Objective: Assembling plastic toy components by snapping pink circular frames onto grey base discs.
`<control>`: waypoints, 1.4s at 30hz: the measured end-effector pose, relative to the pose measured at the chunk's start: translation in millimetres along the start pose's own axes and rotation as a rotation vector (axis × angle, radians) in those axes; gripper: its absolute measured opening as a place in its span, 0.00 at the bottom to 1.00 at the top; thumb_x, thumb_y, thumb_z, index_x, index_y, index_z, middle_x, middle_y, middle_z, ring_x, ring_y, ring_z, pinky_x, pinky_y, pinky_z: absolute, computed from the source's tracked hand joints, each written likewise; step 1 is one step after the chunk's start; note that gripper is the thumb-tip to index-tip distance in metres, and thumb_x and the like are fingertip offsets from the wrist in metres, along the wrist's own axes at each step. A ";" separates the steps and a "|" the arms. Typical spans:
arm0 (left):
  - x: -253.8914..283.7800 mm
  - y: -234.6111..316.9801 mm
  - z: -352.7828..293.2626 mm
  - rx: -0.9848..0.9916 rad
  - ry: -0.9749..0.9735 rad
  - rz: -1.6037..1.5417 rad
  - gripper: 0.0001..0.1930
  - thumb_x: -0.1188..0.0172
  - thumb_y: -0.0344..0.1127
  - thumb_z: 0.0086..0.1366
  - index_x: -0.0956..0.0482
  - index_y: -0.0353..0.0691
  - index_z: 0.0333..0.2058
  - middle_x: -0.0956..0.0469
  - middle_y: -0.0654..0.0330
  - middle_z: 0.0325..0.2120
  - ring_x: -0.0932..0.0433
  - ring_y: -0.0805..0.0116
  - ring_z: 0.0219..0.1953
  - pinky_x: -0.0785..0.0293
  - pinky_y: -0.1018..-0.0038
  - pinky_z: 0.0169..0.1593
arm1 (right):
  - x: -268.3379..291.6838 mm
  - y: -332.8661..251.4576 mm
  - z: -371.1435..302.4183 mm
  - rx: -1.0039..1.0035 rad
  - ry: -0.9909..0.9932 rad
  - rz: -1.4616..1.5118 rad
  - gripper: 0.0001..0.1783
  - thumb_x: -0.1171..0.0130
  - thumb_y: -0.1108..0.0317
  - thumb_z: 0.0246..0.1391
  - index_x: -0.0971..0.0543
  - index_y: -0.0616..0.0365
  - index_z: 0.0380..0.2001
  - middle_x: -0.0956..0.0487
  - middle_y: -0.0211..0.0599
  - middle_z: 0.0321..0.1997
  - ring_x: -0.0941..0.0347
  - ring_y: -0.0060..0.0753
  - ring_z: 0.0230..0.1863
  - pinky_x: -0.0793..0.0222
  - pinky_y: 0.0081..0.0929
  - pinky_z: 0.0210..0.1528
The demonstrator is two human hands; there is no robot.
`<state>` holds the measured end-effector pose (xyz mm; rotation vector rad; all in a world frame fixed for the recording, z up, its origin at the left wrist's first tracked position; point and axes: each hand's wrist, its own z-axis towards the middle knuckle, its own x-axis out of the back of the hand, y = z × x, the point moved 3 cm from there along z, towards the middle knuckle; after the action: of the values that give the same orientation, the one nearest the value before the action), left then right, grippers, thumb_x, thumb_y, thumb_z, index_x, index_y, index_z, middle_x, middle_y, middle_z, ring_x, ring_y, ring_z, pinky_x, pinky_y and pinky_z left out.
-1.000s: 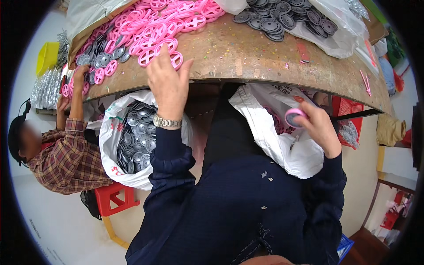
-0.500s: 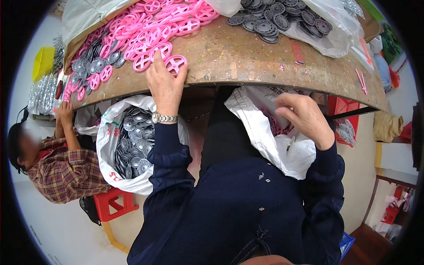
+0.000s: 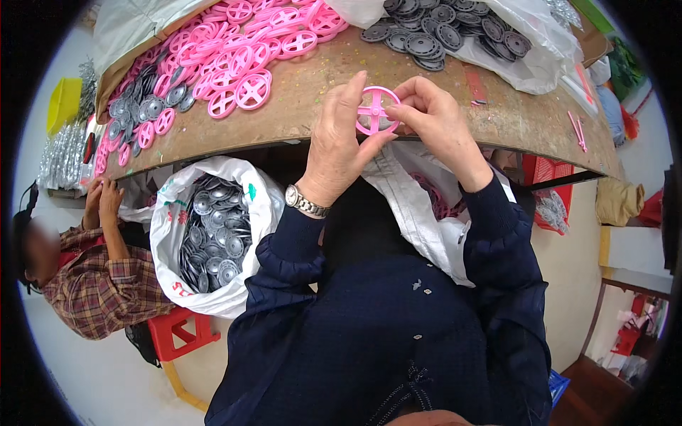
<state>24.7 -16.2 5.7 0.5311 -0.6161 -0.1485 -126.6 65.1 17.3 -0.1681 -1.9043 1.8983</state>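
A pink plastic spoked wheel (image 3: 374, 111) is held up between my two hands at the table's near edge. My left hand (image 3: 334, 145) closes on its left side, the thumb at the bottom rim. My right hand (image 3: 442, 128) pinches its right side, with fingertips and thumb at the rim and a spoke. Whether the right fingers hold something small as well is hidden. To the left on the table lies a heap of similar pink wheels (image 3: 252, 90). Dark grey ridged discs (image 3: 423, 46) are piled beyond my hands.
A white sack (image 3: 268, 206) of grey discs stands below the table at left; another white sack (image 3: 405, 209) with pink pieces lies near my lap. At left, a co-worker in a plaid shirt (image 3: 106, 291) sits by a red stool (image 3: 170, 334). Pink sticks (image 3: 577, 131) lie at right on the table (image 3: 284, 121).
My left hand has lifted a pink wheel off the table's edge and brought it right. My right hand has come up from over the sack and now grips the wheel too.
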 end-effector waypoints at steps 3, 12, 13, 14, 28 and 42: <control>1.2 -9.8 -1.9 0.114 0.015 -0.081 0.38 0.30 0.33 0.59 0.40 0.36 0.65 0.27 0.53 0.46 0.23 0.63 0.47 0.20 0.74 0.41 | -5.4 0.3 5.9 0.030 0.015 0.176 0.09 0.40 0.72 0.61 0.26 0.63 0.42 0.21 0.29 0.34 0.26 0.14 0.33 0.30 0.16 0.35; -1.3 -21.6 4.6 0.873 -0.167 -1.401 0.21 0.46 0.41 0.73 0.32 0.31 0.55 0.22 0.53 0.38 0.20 0.71 0.28 0.21 0.80 0.29 | -4.8 -18.4 -3.1 0.664 0.168 -0.458 0.13 0.42 0.84 0.52 0.23 0.62 0.41 0.18 0.36 0.38 0.21 0.29 0.38 0.25 0.24 0.38; -1.5 -22.5 3.9 0.879 -0.172 -1.351 0.20 0.45 0.40 0.72 0.31 0.31 0.54 0.21 0.55 0.36 0.21 0.73 0.26 0.22 0.81 0.27 | -5.0 -19.5 -2.6 0.713 0.171 -0.479 0.15 0.42 0.85 0.49 0.23 0.61 0.41 0.18 0.39 0.41 0.20 0.38 0.39 0.24 0.28 0.40; -1.6 -23.8 3.4 0.884 -0.177 -1.301 0.19 0.44 0.39 0.72 0.30 0.31 0.54 0.21 0.57 0.35 0.21 0.74 0.24 0.24 0.82 0.25 | -4.2 -20.4 -0.6 0.712 0.170 -0.480 0.15 0.42 0.85 0.49 0.23 0.61 0.41 0.18 0.39 0.41 0.20 0.38 0.39 0.24 0.28 0.40; -4.0 -42.6 7.6 0.778 -0.035 -1.002 0.13 0.44 0.33 0.70 0.27 0.33 0.49 0.19 0.60 0.30 0.22 0.78 0.23 0.31 0.86 0.22 | 65.3 15.4 101.2 0.346 0.440 -1.250 0.26 0.35 0.47 0.52 0.20 0.59 0.42 0.23 0.43 0.46 0.23 0.51 0.46 0.26 0.46 0.42; -5.4 -42.5 5.0 0.770 0.003 -1.027 0.12 0.43 0.33 0.71 0.29 0.35 0.49 0.19 0.58 0.32 0.21 0.75 0.26 0.29 0.85 0.24 | 62.6 13.2 97.6 0.360 0.480 -1.000 0.20 0.31 0.58 0.46 0.24 0.57 0.39 0.24 0.43 0.43 0.25 0.52 0.42 0.29 0.44 0.41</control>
<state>18.4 -53.2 -15.6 1.5693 -0.3260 -0.8984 -223.5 0.2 22.5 0.3519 -0.9826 1.2858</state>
